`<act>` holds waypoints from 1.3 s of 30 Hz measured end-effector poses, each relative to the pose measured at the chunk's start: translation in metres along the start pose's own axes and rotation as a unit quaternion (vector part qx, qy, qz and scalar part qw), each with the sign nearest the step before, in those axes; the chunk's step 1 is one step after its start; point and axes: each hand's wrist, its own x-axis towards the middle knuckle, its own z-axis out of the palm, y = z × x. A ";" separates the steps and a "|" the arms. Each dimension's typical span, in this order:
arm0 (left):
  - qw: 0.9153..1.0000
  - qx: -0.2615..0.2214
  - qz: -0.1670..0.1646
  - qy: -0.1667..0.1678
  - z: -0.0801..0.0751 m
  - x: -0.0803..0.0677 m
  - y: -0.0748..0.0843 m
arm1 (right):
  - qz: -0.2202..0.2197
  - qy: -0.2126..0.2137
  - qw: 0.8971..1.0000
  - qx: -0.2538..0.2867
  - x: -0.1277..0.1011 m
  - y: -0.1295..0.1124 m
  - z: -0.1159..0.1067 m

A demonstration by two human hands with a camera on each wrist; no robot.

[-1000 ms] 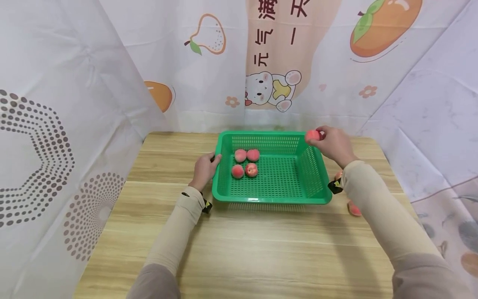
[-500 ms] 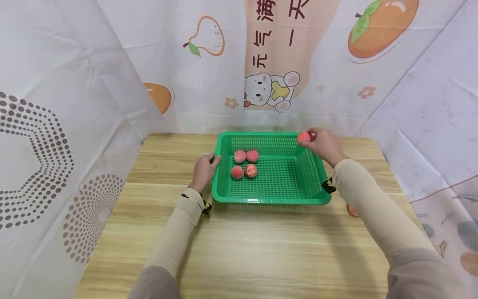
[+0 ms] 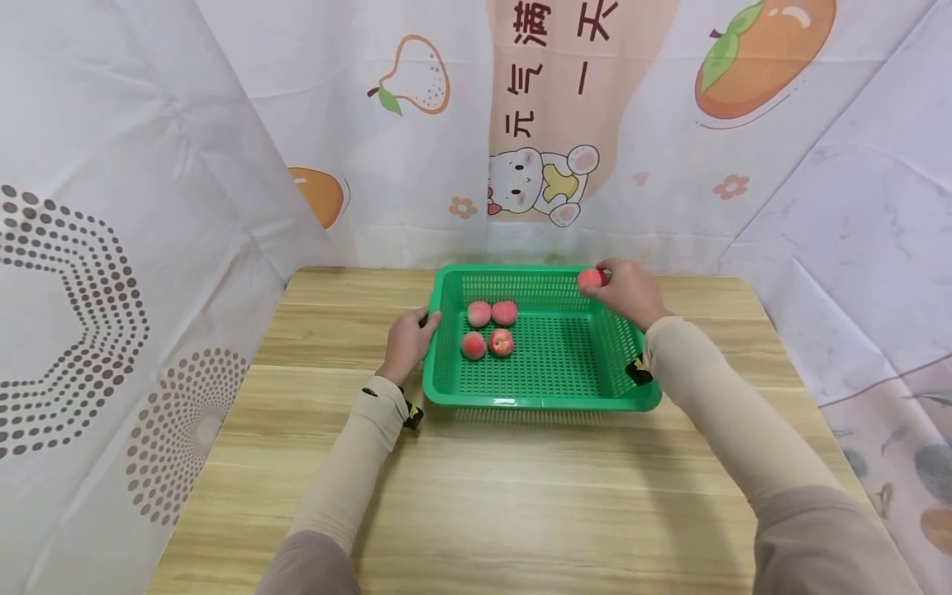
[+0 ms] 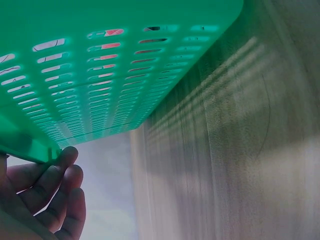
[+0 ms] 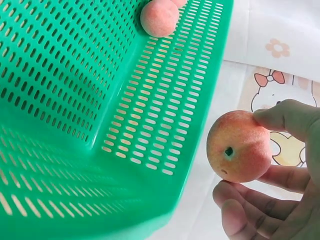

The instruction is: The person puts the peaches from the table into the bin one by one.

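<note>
Four peaches (image 3: pixel 490 328) sit in the basket (image 3: pixel 623 330); left hand (image 3: pixel 406 337) grips its rim, steadying it, while right hand (image 3: pixel 629 291) pinches a fifth peach (image 3: pixel 591 278) above.

long beige sleeves (image 3: pixel 349 463) cover both arms, with small black wrist straps (image 3: pixel 411 411).

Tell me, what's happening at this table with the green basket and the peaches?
A person sits at a wooden table with a green basket in front of them. Their left hand grips the basket's left rim. Their right hand pinches one peach in its fingertips, holding it above the basket's far right corner. Four more peaches lie together on the basket's floor, toward its left side.
</note>
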 end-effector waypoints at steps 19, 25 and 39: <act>1.000 0.000 -0.002 0.002 0.001 0.000 0.000 | -0.016 -0.007 1.000 -0.006 0.011 0.000 0.020; 1.000 -0.002 0.007 0.006 0.001 -0.001 -0.001 | -0.024 -0.002 1.000 -0.011 0.013 0.002 0.025; 1.000 -0.008 0.003 0.001 0.001 -0.001 -0.001 | -0.025 -0.004 0.999 -0.022 0.014 -0.006 0.038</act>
